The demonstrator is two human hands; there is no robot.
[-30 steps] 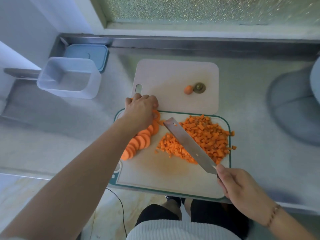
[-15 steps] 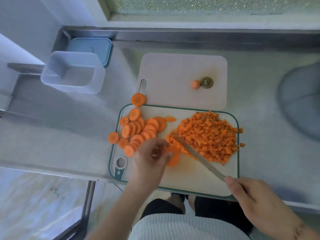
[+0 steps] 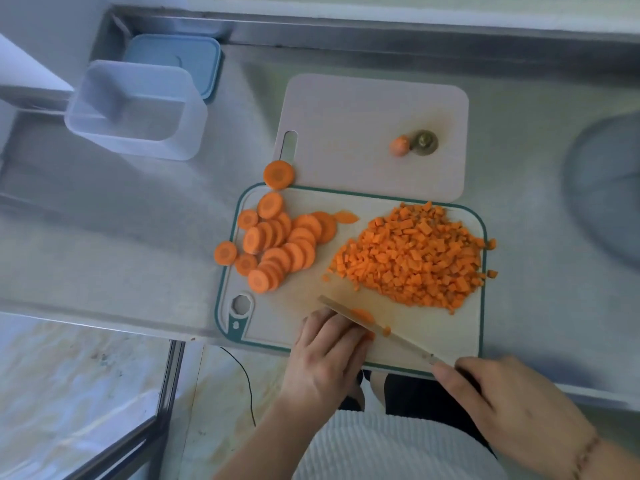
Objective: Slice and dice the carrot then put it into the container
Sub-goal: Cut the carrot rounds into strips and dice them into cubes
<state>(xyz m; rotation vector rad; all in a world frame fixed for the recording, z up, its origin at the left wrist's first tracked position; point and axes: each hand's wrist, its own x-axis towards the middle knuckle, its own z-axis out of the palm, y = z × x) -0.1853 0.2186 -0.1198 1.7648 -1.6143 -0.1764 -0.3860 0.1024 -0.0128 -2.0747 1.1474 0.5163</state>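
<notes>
A pile of diced carrot (image 3: 412, 256) lies on the right of the green-rimmed cutting board (image 3: 426, 344). Round carrot slices (image 3: 277, 244) are heaped on its left; one lies off the board on the counter. At the board's near edge my left hand (image 3: 329, 355) holds down a few carrot slices (image 3: 362, 315), fingers curled over them. My right hand (image 3: 512, 414) grips the knife (image 3: 377, 329), whose blade lies across those slices. The clear container (image 3: 138, 112) stands at the far left, with nothing in it.
A blue lid (image 3: 176, 60) lies behind the container. A pink cutting board (image 3: 346, 109) beyond the green one carries the carrot's stem end (image 3: 424, 142) and tip. A grey round object (image 3: 609, 188) sits at the right edge. The counter's front edge runs under my hands.
My left hand left the slice heap, carried a few slices to the board's near edge and now holds them down. The knife came down from beside the diced pile onto them.
</notes>
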